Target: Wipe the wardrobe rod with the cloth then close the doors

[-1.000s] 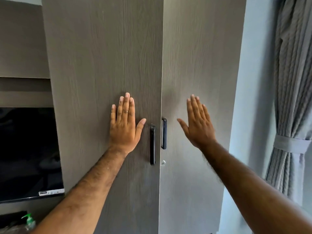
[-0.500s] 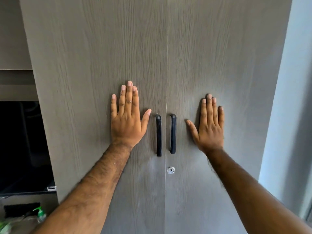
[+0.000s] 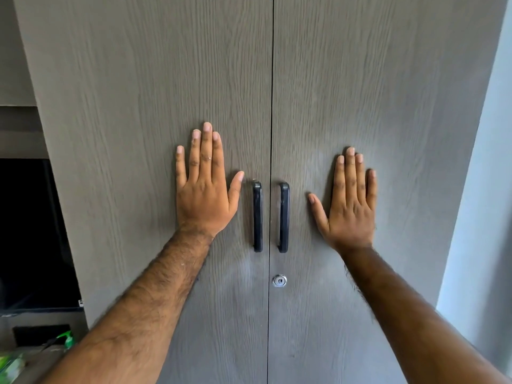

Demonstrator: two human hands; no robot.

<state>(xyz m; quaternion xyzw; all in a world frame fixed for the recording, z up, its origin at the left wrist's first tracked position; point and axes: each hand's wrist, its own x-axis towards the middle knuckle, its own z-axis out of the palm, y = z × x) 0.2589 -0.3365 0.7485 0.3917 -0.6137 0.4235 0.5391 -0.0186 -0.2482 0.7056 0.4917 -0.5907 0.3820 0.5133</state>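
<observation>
Two grey wood-grain wardrobe doors fill the view, the left door and the right door, meeting flush at a thin centre seam. Each carries a black vertical handle, the left handle and the right handle, with a round keyhole lock below. My left hand lies flat on the left door, fingers spread. My right hand lies flat on the right door. Both hands hold nothing. The rod and the cloth are hidden.
A dark television screen sits to the left of the wardrobe, with a green-topped bottle on the surface below it. A pale wall runs along the right side.
The right door has swung shut to meet the left door, both hands pressing flat on the panels. The view has moved closer and squared up; the curtain on the right is out of view.
</observation>
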